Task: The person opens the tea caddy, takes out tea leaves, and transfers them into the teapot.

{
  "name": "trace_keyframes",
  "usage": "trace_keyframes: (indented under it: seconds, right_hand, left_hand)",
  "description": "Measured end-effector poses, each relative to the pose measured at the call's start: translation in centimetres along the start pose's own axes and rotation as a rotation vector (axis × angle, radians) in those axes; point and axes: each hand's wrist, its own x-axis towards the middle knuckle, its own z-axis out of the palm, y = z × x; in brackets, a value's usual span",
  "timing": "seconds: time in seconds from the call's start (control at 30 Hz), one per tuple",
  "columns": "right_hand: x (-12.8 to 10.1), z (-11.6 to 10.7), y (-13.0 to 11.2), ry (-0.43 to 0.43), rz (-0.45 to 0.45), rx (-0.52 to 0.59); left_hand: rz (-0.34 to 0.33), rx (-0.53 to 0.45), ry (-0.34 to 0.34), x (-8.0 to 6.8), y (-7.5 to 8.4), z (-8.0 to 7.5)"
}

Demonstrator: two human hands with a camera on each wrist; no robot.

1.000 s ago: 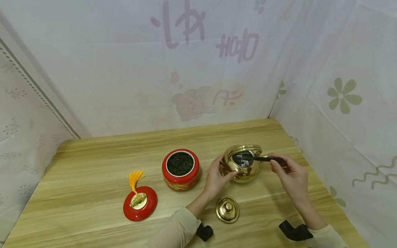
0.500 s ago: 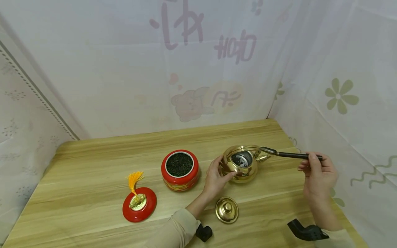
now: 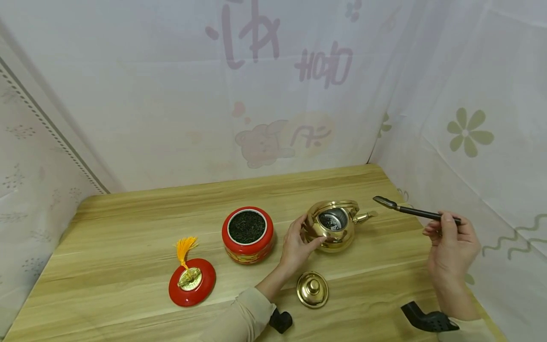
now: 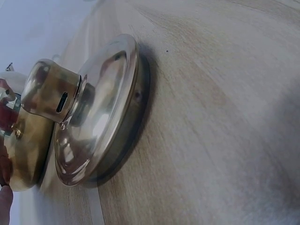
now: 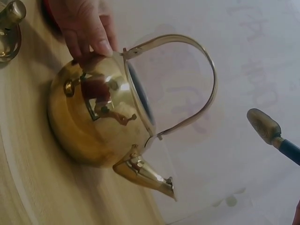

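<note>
A gold metal teapot (image 3: 337,241) stands upright with its top uncovered, dark bits visible inside and its spout to the right. My left hand (image 3: 299,244) holds its left side, thumb in front and fingers behind; the right wrist view shows this hand (image 5: 91,28) against the pot (image 5: 89,122). Off to the right, my right hand (image 3: 453,247) grips a tea scoop (image 3: 420,212) by its dark handle. The scoop's blade (image 5: 265,125) hangs in the air, apart from the spout. The gold teapot lid (image 3: 313,289) lies knob up in front of the pot, and large in the left wrist view.
Left of the teapot stands a red jar (image 3: 249,256) filled with dark loose tea leaves (image 3: 247,227). Its red lid (image 3: 201,287) with a yellow tassel (image 3: 186,249) lies farther left. Printed curtains (image 3: 171,118) close off the wooden table (image 3: 128,218) at the back and sides.
My right hand has drawn the scoop out of the teapot's opening and away to the right, past the spout. The left hand and the pot have kept their place.
</note>
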Motion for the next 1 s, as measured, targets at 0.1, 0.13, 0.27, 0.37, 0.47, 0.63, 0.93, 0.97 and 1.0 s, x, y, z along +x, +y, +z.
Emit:
trace_keyframes:
  seconds: [0.1,0.13,0.27,0.37,0.47,0.63,0.93,0.97,1.0]
  right_hand:
    - [0.1,-0.4,0.1,0.034,-0.007,-0.015]
    - [0.2,-0.5,0.2,0.045,-0.004,-0.018]
    - [0.2,-0.9,0.3,0.078,0.005,-0.015]
    - [0.2,-1.1,0.4,0.092,0.006,-0.012]
    - [0.3,-1.2,0.5,0.102,0.003,-0.009]
    - [0.4,-1.8,0.8,0.108,-0.006,-0.037]
    - [0.5,-2.9,1.5,0.151,0.035,-0.128]
    - [0.6,-3.3,1.7,0.157,0.043,-0.154]
    - [0.8,-3.9,2.0,0.163,0.054,-0.184]
  left_hand:
    - [0.000,-0.002,0.001,0.0,0.0,0.0]
    - [0.000,-0.005,0.001,0.0,0.0,0.0]
    - [0.003,-0.010,0.000,0.0,0.0,-0.1]
    - [0.008,-0.009,0.001,0.0,-0.1,-0.1]
    - [0.004,-0.008,0.000,0.0,-0.1,0.0]
    - [-0.007,0.005,-0.005,0.0,0.0,0.0]
    - [-0.014,-0.025,0.001,-0.1,0.1,-0.1]
    - [-0.013,-0.029,0.000,-0.1,0.1,0.0]
    - [-0.013,-0.030,0.000,-0.1,0.1,0.0]
